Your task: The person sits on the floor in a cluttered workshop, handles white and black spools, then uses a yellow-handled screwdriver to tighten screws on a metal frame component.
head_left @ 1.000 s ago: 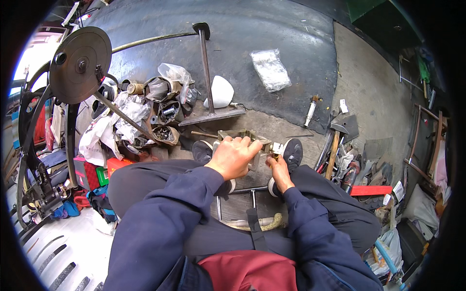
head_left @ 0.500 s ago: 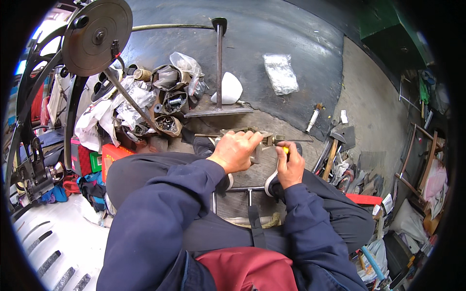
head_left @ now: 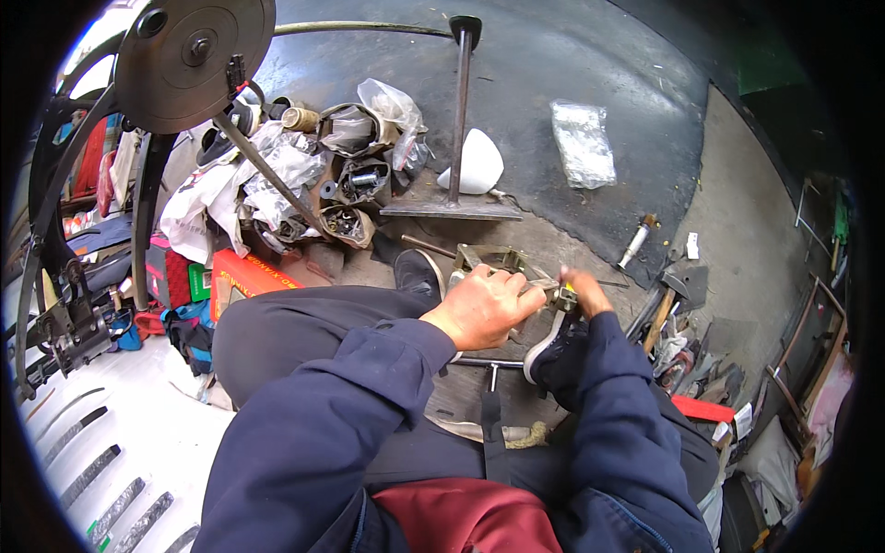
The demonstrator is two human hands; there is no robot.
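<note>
One tan container (head_left: 368, 229) of metal bits (head_left: 343, 222)

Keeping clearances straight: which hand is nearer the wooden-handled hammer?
Right. The right hand is left of the hammer; the left hand is farther left, on the metal fixture.

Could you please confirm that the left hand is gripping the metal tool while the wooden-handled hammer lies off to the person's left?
Not quite: the wooden-handled hammer lies to the right, as the head view shows. The left hand is indeed gripping the metal tool.
</note>
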